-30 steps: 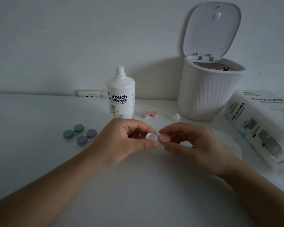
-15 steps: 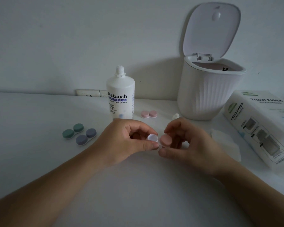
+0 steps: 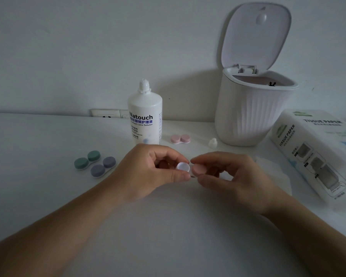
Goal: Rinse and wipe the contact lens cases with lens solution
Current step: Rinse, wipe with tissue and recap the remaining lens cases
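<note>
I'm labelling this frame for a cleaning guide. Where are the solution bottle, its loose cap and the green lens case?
solution bottle (image 3: 144, 118): head view, on the front label.
loose cap (image 3: 212, 142): head view, on its side wall.
green lens case (image 3: 87, 159): head view, between its two lids.

The lens solution bottle (image 3: 144, 118) is glossy white plastic, the ribbed bin (image 3: 252, 118) matt plastic, the lens cases (image 3: 95, 162) matt, the tissue pack (image 3: 316, 150) shiny film.

I am at home, at a plain white desk (image 3: 48, 136) pushed against a bare wall with a wall socket (image 3: 106, 113). A small ribbed lidded bin (image 3: 252, 112), a tissue paper pack (image 3: 316, 148) and a lens solution bottle (image 3: 145, 116) suggest a bedroom or dressing corner.
</note>
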